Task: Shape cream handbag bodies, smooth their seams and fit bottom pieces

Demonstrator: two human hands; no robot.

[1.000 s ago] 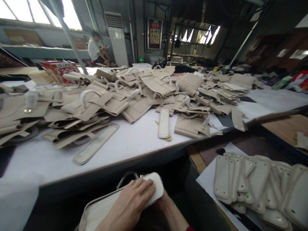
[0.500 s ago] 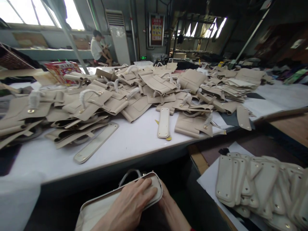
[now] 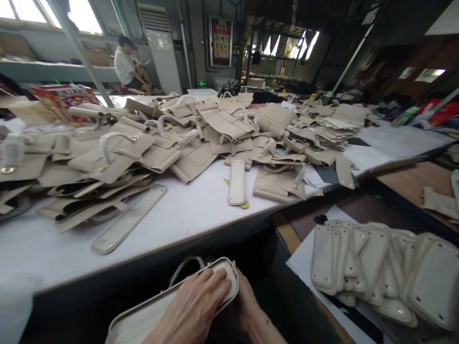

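Low in front of me is a cream handbag (image 3: 132, 310), tilted, its long rounded base panel facing up with a raised edge around it. On that panel my left hand (image 3: 199, 298) presses with bent fingers near the right end, thumb hidden. My right hand (image 3: 247, 298) grips the same end from the right side, its fingers mostly out of sight behind the bag. A wrapped handle (image 3: 186, 263) sticks out beyond the far side. On the white table, two loose base panels with metal studs lie apart: a long one (image 3: 131, 220) and another (image 3: 236, 184).
Unfinished beige bag bodies (image 3: 193, 153) are heaped across the white table (image 3: 172, 227). At my right, a pile of studded base panels (image 3: 366, 260) rests on white paper. A seated person (image 3: 127, 64) is in the background. Translucent plastic (image 3: 14, 306) hangs at lower left.
The view has turned somewhat to the right, so the table things sit further left. My hands keep their hold on the bag, with the left fingers shifted only slightly.
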